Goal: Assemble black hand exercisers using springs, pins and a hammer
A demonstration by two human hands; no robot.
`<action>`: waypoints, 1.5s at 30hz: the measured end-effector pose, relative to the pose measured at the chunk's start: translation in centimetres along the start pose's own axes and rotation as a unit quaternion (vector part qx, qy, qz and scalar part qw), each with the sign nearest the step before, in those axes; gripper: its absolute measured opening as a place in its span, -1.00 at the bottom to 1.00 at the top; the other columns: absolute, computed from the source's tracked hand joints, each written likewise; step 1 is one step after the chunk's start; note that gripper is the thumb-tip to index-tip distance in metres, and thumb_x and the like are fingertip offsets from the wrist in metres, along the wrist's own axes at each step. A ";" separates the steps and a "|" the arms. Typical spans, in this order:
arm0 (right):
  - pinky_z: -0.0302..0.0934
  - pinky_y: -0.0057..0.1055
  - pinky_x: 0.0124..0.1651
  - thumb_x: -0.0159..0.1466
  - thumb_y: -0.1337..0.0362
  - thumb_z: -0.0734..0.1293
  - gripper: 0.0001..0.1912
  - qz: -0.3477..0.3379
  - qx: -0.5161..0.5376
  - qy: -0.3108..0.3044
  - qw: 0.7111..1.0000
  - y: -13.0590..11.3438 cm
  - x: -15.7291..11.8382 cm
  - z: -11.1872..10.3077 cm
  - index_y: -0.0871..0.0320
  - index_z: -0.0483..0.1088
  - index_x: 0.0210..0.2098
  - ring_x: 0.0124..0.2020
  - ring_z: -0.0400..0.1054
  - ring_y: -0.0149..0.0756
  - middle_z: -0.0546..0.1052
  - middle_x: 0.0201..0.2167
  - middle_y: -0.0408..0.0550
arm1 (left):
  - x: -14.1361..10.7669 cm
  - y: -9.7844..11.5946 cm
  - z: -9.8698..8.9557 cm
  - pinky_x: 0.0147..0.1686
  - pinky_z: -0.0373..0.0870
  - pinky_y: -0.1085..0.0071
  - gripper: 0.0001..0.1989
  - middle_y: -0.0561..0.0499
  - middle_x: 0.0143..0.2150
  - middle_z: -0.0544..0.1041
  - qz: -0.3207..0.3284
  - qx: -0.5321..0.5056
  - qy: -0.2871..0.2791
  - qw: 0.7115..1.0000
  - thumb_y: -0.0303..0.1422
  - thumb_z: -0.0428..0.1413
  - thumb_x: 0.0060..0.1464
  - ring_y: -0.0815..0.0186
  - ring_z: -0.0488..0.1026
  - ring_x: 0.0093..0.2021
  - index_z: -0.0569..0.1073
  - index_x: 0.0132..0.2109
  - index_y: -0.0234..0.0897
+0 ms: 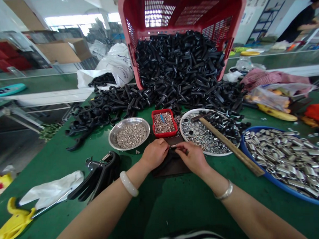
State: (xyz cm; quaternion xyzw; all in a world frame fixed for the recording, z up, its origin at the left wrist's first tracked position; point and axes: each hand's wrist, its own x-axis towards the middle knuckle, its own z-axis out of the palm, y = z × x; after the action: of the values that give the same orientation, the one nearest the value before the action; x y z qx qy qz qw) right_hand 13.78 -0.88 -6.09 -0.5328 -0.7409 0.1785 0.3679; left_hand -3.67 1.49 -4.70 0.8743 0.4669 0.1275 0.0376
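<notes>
In the middle of the bench my left hand and my right hand meet with fingertips pinched. Between them is a short metal coil spring, which my right thumb and finger grip at one end. My left fingers close on a black plastic handle just beside the spring; my hand partly hides it. Both hands are over a dark flat block. Just ahead of them stand a red tray of small metal pins, a steel bowl of tiny metal parts and a white tray of hardware.
A wooden-handled hammer lies across the white tray. At right is a blue basin of springs. Black handles spill from a red crate. Assembled hand grips and a yellow-handled screwdriver lie left. A person is at far right.
</notes>
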 end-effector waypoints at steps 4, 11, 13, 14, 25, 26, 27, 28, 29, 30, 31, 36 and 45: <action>0.18 -0.38 -0.26 0.16 0.37 0.24 -0.87 -0.056 -0.066 0.000 0.996 -0.4 0.0 0.7 0.15 0.41 -0.31 -0.35 0.32 -0.28 0.48 -0.44 -0.05 | -0.1 0.1 0.0 -0.25 0.32 0.42 -0.82 -0.05 -0.28 0.41 -0.005 0.010 -0.012 1.000 -0.39 -0.07 0.10 0.31 0.35 -0.25 0.41 -0.27 -0.33; 0.19 -0.38 -0.27 0.15 0.40 0.23 -0.87 -0.052 -0.065 -0.012 0.996 -0.7 0.2 1.6 0.15 0.37 -0.32 -0.34 0.32 -0.27 0.48 -0.42 -0.05 | -0.8 -0.8 0.3 -0.28 0.32 0.43 -0.78 -0.04 -0.22 0.41 -0.001 -0.012 -0.007 1.000 -0.35 -0.10 0.13 0.32 0.35 -0.21 0.42 -0.23 -0.28; 0.20 -0.37 -0.26 0.15 0.41 0.22 -0.87 -0.050 -0.059 -0.008 0.997 -0.7 0.2 1.9 0.15 0.36 -0.32 -0.34 0.32 -0.27 0.48 -0.41 -0.04 | -0.9 -0.9 0.3 -0.26 0.32 0.43 -0.81 -0.02 -0.21 0.42 -0.016 -0.028 0.001 0.999 -0.35 -0.06 0.11 0.32 0.36 -0.20 0.43 -0.23 -0.25; 0.20 -0.36 -0.26 0.15 0.41 0.21 -0.87 -0.049 -0.055 -0.005 0.997 -0.7 0.1 2.0 0.15 0.36 -0.32 -0.34 0.33 -0.27 0.48 -0.41 -0.03 | -0.9 -0.8 0.3 -0.26 0.31 0.44 -0.82 -0.01 -0.21 0.43 -0.027 -0.038 0.005 0.999 -0.35 -0.04 0.09 0.33 0.36 -0.19 0.44 -0.23 -0.24; 0.22 -0.39 -0.30 0.15 0.36 0.20 -0.89 -0.021 0.008 0.008 1.000 0.0 -0.2 2.1 0.14 0.34 -0.32 -0.35 0.35 -0.29 0.47 -0.41 -0.05 | 0.0 0.2 -0.6 -0.27 0.29 0.42 -0.84 0.04 -0.22 0.45 -0.120 -0.059 -0.018 0.991 -0.32 0.01 0.04 0.30 0.37 -0.19 0.45 -0.23 -0.17; 0.22 -0.39 -0.30 0.15 0.36 0.20 -0.88 -0.019 0.010 0.008 1.000 0.1 -0.2 2.2 0.14 0.34 -0.32 -0.35 0.35 -0.29 0.47 -0.41 -0.05 | 0.0 0.3 -0.6 -0.27 0.29 0.42 -0.84 0.03 -0.22 0.45 -0.112 -0.046 -0.019 0.992 -0.33 0.00 0.05 0.29 0.36 -0.19 0.45 -0.23 -0.18; 0.21 -0.40 -0.31 0.15 0.36 0.20 -0.88 -0.019 0.010 0.008 1.000 0.1 -0.2 2.2 0.14 0.34 -0.32 -0.35 0.35 -0.30 0.47 -0.41 -0.06 | 0.1 0.4 -0.6 -0.28 0.29 0.42 -0.83 0.02 -0.23 0.44 -0.101 -0.028 -0.018 0.994 -0.34 -0.01 0.06 0.29 0.36 -0.19 0.44 -0.23 -0.19; 0.21 -0.40 -0.31 0.15 0.36 0.20 -0.88 -0.019 0.010 0.008 1.000 0.2 -0.2 2.2 0.14 0.34 -0.31 -0.35 0.34 -0.30 0.46 -0.41 -0.06 | 0.0 0.6 -0.6 -0.29 0.29 0.42 -0.83 0.00 -0.23 0.43 -0.085 -0.007 -0.017 0.996 -0.36 -0.03 0.08 0.28 0.35 -0.19 0.44 -0.24 -0.21; 0.21 -0.40 -0.31 0.15 0.37 0.21 -0.87 -0.020 0.009 0.007 1.000 0.3 -0.3 2.2 0.14 0.34 -0.31 -0.34 0.34 -0.30 0.46 -0.41 -0.06 | 0.0 0.7 -0.5 -0.30 0.30 0.42 -0.82 -0.02 -0.24 0.43 -0.066 0.015 -0.018 0.998 -0.38 -0.05 0.09 0.27 0.34 -0.20 0.43 -0.24 -0.24; 0.20 -0.40 -0.31 0.14 0.38 0.21 -0.87 -0.020 0.009 0.006 1.000 0.3 -0.3 2.2 0.14 0.34 -0.31 -0.35 0.33 -0.30 0.46 -0.41 -0.07 | -0.1 0.8 -0.4 -0.30 0.30 0.41 -0.82 -0.04 -0.24 0.42 -0.045 0.035 -0.019 0.998 -0.40 -0.07 0.10 0.26 0.33 -0.20 0.42 -0.25 -0.26; 0.20 -0.40 -0.31 0.14 0.38 0.21 -0.87 -0.019 0.008 0.004 1.000 0.4 -0.3 2.2 0.14 0.34 -0.31 -0.35 0.33 -0.30 0.46 -0.42 -0.07 | -0.1 0.8 -0.3 -0.30 0.30 0.40 -0.81 -0.05 -0.24 0.41 -0.026 0.052 -0.021 0.998 -0.42 -0.09 0.11 0.26 0.32 -0.20 0.41 -0.25 -0.29; 0.19 -0.41 -0.33 0.13 0.37 0.21 -0.89 -0.021 0.012 0.005 1.000 0.4 -0.3 2.1 0.13 0.34 -0.34 -0.36 0.33 -0.30 0.46 -0.44 -0.07 | -0.5 0.2 0.6 -0.23 0.32 0.37 -0.80 -0.09 -0.18 0.39 0.019 0.077 -0.011 0.997 -0.43 -0.12 0.13 0.26 0.29 -0.16 0.39 -0.22 -0.31; 0.19 -0.41 -0.31 0.15 0.36 0.21 -0.91 -0.027 0.001 0.009 1.000 0.3 -0.3 2.1 0.13 0.33 -0.34 -0.36 0.33 -0.30 0.45 -0.44 -0.08 | -0.6 -0.8 0.8 -0.16 0.31 0.35 -0.76 -0.09 -0.18 0.41 0.074 0.059 0.006 0.996 -0.38 -0.14 0.16 0.28 0.31 -0.16 0.41 -0.25 -0.32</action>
State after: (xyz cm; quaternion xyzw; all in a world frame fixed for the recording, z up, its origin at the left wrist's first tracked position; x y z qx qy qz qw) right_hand 12.50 -0.73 -7.79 -0.5136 -0.7515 0.1650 0.3798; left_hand -4.43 1.53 -5.74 0.9063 0.4081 0.1072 -0.0262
